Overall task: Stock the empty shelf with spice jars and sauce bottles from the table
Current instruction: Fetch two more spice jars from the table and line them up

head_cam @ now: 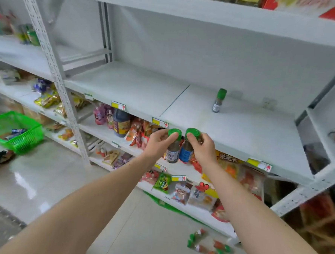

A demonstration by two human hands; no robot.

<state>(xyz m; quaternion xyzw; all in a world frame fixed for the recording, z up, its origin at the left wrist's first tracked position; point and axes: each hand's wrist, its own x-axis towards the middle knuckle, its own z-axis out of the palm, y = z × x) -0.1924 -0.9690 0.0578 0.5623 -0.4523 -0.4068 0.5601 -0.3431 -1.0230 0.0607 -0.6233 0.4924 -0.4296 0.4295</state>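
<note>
Shelving of white metal fills the view, seen from a head camera looking down along two bare forearms. At far left, a green plastic basket sits on the pale tiled floor, holding a few small packets. Right of it, the lower shelves carry snack bags and a dark sauce bottle. At centre, the left hand grips a green-capped spice jar with a grey label, fingers curled round its neck and thumb on the cap. Touching it on the right, a second green-capped jar with a blue label is held the same way by the right hand. Both jars hang just in front of the edge of the mostly bare white shelf. Further right, one green-capped spice jar stands upright on that shelf. Low right, several small green-capped bottles lie blurred on the floor.
</note>
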